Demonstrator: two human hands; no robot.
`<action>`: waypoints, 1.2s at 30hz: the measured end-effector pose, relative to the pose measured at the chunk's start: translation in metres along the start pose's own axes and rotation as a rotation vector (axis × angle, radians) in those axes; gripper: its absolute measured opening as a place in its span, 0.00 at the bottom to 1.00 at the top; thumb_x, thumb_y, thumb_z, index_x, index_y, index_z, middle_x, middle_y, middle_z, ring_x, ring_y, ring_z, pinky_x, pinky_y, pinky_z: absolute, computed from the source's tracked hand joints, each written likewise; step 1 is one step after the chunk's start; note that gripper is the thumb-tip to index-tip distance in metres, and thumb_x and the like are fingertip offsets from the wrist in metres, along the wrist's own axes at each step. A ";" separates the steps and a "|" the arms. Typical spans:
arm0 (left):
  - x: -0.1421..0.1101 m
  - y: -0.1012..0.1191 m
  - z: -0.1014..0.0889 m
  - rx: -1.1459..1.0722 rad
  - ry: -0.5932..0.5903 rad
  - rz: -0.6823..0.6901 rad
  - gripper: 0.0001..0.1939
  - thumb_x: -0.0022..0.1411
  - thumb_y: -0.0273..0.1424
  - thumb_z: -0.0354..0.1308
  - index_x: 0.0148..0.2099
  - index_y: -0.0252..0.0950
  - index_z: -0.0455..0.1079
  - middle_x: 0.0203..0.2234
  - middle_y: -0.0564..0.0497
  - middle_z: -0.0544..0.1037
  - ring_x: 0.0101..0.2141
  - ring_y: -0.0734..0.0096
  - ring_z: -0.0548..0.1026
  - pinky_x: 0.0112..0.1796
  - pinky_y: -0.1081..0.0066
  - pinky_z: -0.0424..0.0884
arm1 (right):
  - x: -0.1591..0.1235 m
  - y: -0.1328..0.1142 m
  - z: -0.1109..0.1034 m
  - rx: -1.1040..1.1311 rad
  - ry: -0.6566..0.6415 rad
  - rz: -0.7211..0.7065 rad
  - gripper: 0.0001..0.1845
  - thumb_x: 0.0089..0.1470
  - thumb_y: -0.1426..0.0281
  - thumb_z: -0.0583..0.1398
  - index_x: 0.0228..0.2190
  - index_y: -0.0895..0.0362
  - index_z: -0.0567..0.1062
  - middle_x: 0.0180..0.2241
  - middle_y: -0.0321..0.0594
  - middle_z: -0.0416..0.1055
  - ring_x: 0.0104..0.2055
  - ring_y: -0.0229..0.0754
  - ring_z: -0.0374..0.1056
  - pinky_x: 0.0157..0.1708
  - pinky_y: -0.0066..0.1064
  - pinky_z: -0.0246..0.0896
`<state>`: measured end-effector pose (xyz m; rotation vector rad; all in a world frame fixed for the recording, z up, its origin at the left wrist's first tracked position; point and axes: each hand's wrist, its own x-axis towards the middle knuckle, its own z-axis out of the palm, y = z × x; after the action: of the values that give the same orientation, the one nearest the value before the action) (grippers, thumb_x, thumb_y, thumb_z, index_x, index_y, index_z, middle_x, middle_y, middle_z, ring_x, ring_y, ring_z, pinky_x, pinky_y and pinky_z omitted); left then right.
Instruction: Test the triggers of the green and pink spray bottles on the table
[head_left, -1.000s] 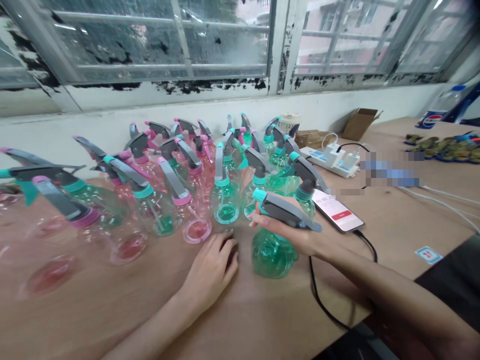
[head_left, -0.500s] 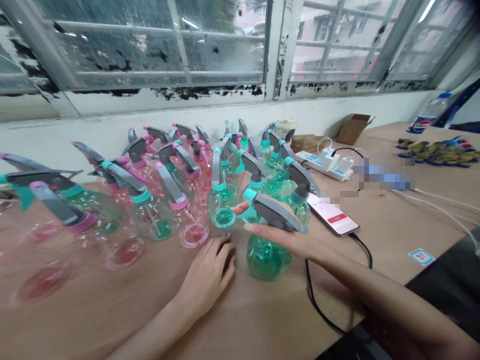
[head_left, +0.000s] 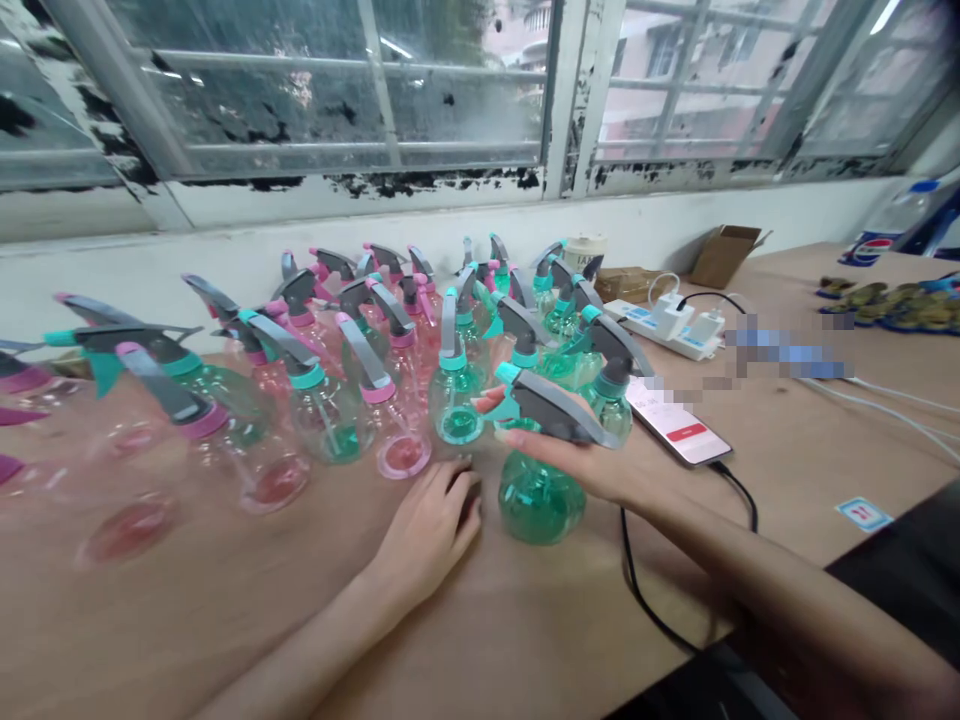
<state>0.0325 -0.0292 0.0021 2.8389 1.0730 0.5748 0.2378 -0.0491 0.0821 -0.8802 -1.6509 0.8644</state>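
The right grip (head_left: 581, 465), thumb and fingertips close together one second earlier, is now spread at the neck of the nearest green spray bottle (head_left: 541, 500). The desk (head_left: 525, 620) carries this bottle upright, left of the phone (head_left: 679, 422); the wider grip suggests a slackened hold. The left grip (head_left: 429, 512) rests loosely, pinching nothing, farther left of the phone.

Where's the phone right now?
In the head view, right of centre: the phone lies screen-up on the table, to the right of the right hand and in front of the white power strip.
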 end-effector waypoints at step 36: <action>-0.044 0.012 -0.017 -0.507 0.092 -0.207 0.43 0.54 0.43 0.66 0.65 0.42 0.49 0.60 0.39 0.64 0.59 0.46 0.63 0.55 0.43 0.63 | 0.010 0.000 0.066 0.027 -0.061 -0.009 0.12 0.54 0.60 0.62 0.40 0.51 0.72 0.25 0.31 0.69 0.26 0.38 0.64 0.29 0.32 0.61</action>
<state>0.0038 -0.0684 0.0055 2.2579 1.0369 0.8262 0.1716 -0.0483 0.0727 -0.8348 -1.6904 0.9137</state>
